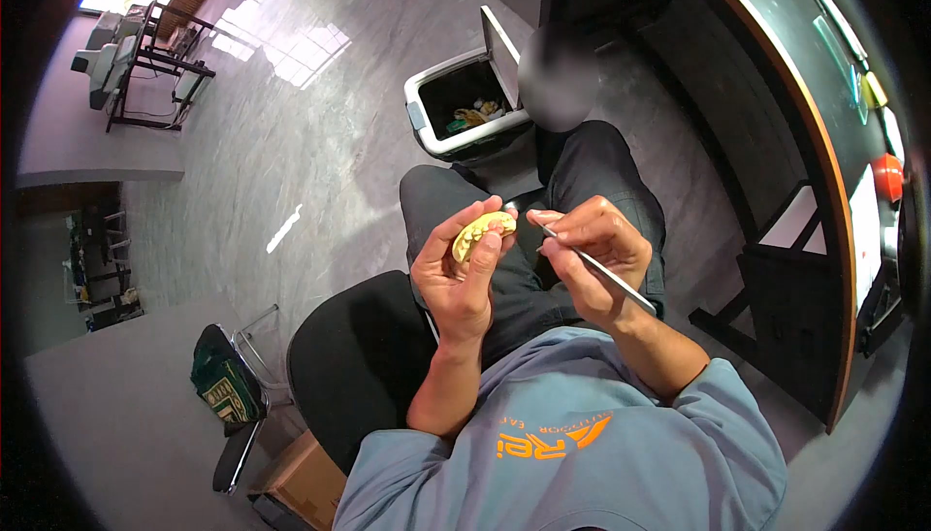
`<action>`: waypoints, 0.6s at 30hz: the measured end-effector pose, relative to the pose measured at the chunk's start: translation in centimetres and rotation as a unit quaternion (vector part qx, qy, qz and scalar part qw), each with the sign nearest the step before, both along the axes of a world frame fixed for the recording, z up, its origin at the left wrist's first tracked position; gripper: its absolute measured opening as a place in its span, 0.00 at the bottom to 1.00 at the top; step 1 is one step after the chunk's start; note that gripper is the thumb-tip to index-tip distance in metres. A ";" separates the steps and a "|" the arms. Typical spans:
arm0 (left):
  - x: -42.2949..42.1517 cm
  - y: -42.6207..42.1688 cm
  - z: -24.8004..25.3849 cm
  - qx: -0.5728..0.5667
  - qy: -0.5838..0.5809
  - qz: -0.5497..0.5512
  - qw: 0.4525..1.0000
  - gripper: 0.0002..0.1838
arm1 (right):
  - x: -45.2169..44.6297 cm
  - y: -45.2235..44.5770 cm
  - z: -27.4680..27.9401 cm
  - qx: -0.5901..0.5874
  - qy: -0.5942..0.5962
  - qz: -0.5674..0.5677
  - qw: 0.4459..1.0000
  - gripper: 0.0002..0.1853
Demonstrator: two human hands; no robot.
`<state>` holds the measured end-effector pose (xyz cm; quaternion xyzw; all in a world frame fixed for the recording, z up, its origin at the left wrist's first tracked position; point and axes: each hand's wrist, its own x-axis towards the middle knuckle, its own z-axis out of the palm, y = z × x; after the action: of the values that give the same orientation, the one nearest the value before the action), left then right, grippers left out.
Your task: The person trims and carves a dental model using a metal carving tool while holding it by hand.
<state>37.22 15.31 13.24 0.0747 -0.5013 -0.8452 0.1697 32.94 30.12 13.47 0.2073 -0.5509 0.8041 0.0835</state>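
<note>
My left hand [463,274] grips a small yellow dental cast [479,233], curved and with tooth shapes along it, between the thumb and fingers. To its right, my right hand [603,252] pinches a thin metal tool [617,283] like a pen, its narrow tip pointing up and left toward the cast. A small gap separates the tool's tip from the cast. Both hands are raised above my lap, over the dark trousers.
An open bin [456,104] with some waste in it stands on the floor beyond my knees. On the right runs a dark desk [776,46] with tools on top. A chair [228,386] and a cardboard box [301,482] are at the lower left.
</note>
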 end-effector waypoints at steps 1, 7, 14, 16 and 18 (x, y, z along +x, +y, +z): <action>0.0 0.0 0.2 0.004 -0.013 0.002 1.000 0.17 | 0.0 0.1 -0.3 -0.004 -0.025 0.004 1.000 0.07; -0.3 0.2 0.7 -0.038 -0.046 0.012 0.998 0.19 | 0.1 0.2 -0.5 -0.021 -0.101 0.015 0.995 0.06; -0.1 0.3 0.7 -0.067 -0.048 0.004 0.997 0.19 | 0.1 0.0 -0.2 -0.024 -0.098 0.033 0.994 0.06; -0.1 0.4 0.9 -0.066 -0.046 0.001 0.997 0.19 | 0.2 0.0 -0.1 -0.051 -0.144 0.048 0.987 0.06; -0.1 0.3 1.0 -0.067 -0.049 0.000 0.997 0.20 | 0.1 0.1 -0.2 -0.070 -0.179 0.057 0.980 0.06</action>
<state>37.14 15.59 14.21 0.1045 -0.5644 -0.8052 0.1490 33.04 30.19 13.25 0.0843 -0.4866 0.8682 -0.0481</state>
